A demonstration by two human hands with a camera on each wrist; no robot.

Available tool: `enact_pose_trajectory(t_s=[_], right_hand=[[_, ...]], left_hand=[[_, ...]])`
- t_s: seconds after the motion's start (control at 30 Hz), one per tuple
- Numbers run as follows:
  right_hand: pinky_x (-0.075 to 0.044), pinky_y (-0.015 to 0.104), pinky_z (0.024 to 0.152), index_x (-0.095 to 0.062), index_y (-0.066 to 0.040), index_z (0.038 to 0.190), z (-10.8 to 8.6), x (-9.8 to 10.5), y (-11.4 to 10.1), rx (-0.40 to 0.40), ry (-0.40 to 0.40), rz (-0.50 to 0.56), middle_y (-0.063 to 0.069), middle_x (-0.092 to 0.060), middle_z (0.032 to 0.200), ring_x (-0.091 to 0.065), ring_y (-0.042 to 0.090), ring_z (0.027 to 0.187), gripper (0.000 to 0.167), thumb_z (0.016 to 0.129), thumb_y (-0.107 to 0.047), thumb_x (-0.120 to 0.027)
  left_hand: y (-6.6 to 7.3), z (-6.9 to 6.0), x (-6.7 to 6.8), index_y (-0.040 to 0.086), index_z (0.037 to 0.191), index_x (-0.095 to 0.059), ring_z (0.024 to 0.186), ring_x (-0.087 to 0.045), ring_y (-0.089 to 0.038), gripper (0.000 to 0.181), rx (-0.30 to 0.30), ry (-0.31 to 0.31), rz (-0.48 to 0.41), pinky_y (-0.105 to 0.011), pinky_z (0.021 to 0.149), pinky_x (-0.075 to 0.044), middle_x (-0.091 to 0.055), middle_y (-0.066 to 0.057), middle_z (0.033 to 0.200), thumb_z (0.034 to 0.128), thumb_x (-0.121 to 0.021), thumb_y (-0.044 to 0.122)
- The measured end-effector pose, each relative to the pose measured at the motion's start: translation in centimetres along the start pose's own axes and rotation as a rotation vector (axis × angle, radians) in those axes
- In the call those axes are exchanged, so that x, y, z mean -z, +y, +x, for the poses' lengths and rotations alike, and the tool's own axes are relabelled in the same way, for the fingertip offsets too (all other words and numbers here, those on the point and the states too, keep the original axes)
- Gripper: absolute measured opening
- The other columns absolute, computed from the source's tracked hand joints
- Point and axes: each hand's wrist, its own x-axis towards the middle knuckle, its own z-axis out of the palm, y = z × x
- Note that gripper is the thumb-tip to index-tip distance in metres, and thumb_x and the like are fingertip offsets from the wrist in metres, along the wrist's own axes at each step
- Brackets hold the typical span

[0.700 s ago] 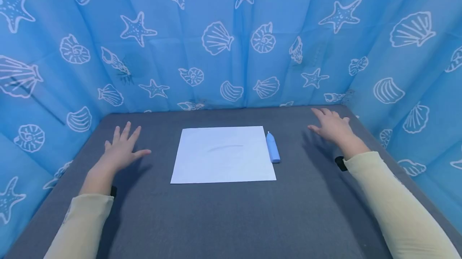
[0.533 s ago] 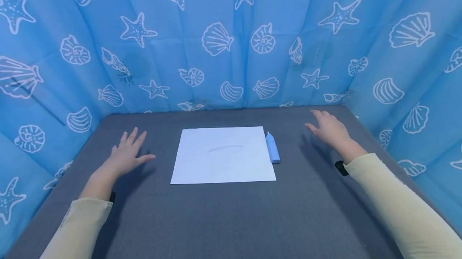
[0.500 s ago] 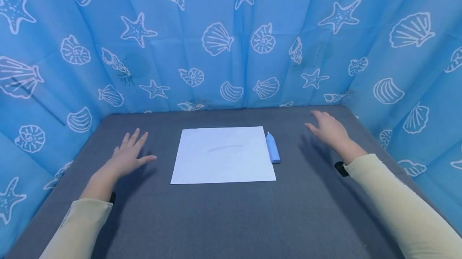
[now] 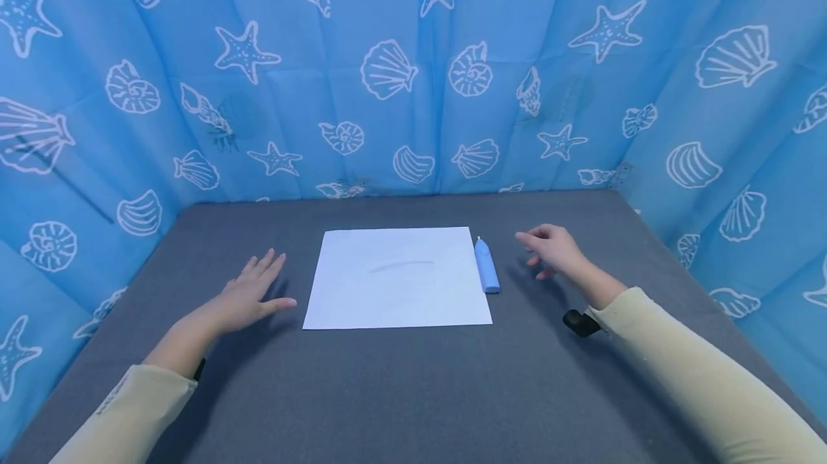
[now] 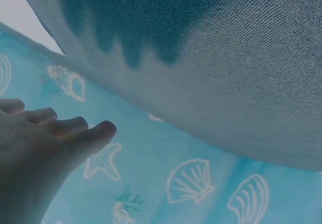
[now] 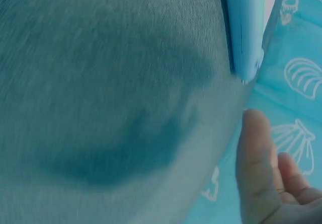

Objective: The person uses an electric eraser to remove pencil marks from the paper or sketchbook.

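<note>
Hovering just right of the blue pen-shaped tool (image 4: 487, 266), the right hand (image 4: 557, 252) holds nothing, its fingers loosely bent and apart. That tool lies along the white paper (image 4: 362, 299) at its right edge, so pinching it mid-body looks cleanest, while the left hand (image 4: 247, 299), thumb spread from straight fingers, could steady the paper.

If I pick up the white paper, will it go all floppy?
Probably a bit floppy: the white paper looks like one thin sheet. It's likely light for its size too, since its edges show hardly any thickness. Pushed, it might slide rather than roll, because it lies flat on the grey woven cloth.
</note>
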Motion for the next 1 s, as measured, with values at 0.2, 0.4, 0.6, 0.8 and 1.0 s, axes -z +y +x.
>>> enact_pose_trajectory(t_s=[0.2,0.4,0.6,0.8,1.0], right_hand=[[-0.057,0.038,0.07,-0.04,0.01,0.135,0.4,-1.8,0.1,-0.118,-0.076,0.108,0.029,-0.051,0.124,-0.061,0.037,0.104,0.06,0.101,-0.039,-0.049],[-0.055,0.037,0.072,-0.04,0.008,0.134,0.7,-3.6,0.1,-0.198,-0.081,0.165,0.026,-0.052,0.124,-0.06,0.035,0.104,0.058,0.1,-0.037,-0.053],[-0.05,0.03,0.067,-0.05,0.005,0.126,1.0,-5.2,-0.1,-0.231,-0.04,0.139,0.017,-0.057,0.111,-0.057,0.023,0.086,0.05,0.096,-0.034,-0.061],[-0.046,0.033,0.067,-0.05,0.006,0.125,1.6,-6.1,-0.3,-0.246,0.0,0.018,0.016,-0.054,0.104,-0.053,0.025,0.086,0.049,0.094,-0.029,-0.064],[-0.048,0.037,0.071,-0.049,0.008,0.126,2.4,-6.8,-0.3,-0.262,0.009,-0.055,0.019,-0.051,0.109,-0.051,0.028,0.092,0.053,0.09,-0.026,-0.069]], left_hand=[[0.6,0.6,-0.6,-0.003,0.153,-0.015,0.14,0.0,-0.055,0.091,-0.014,-0.04,0.007,-0.077,0.099,-0.007,-0.005,-0.03,0.157,0.0935,-0.059,0.049],[1.2,1.5,-1.4,-0.001,0.154,-0.014,0.142,0.001,-0.052,0.092,-0.029,-0.069,0.006,-0.076,0.101,-0.006,-0.005,-0.028,0.158,0.0928,-0.059,0.051],[1.7,2.4,-1.9,0.0,0.154,-0.013,0.142,0.001,-0.051,0.092,-0.039,-0.076,0.017,-0.075,0.102,-0.007,-0.006,-0.027,0.158,0.0926,-0.059,0.051],[2.0,3.2,-2.4,-0.001,0.154,-0.015,0.141,-0.001,-0.053,0.092,-0.058,-0.087,0.045,-0.075,0.102,-0.009,-0.008,-0.027,0.158,0.0921,-0.061,0.049],[1.4,4.3,-2.8,0.0,0.154,-0.017,0.143,0.001,-0.05,0.095,-0.103,-0.112,0.081,-0.074,0.103,-0.007,-0.007,-0.025,0.159,0.0892,-0.063,0.053]])
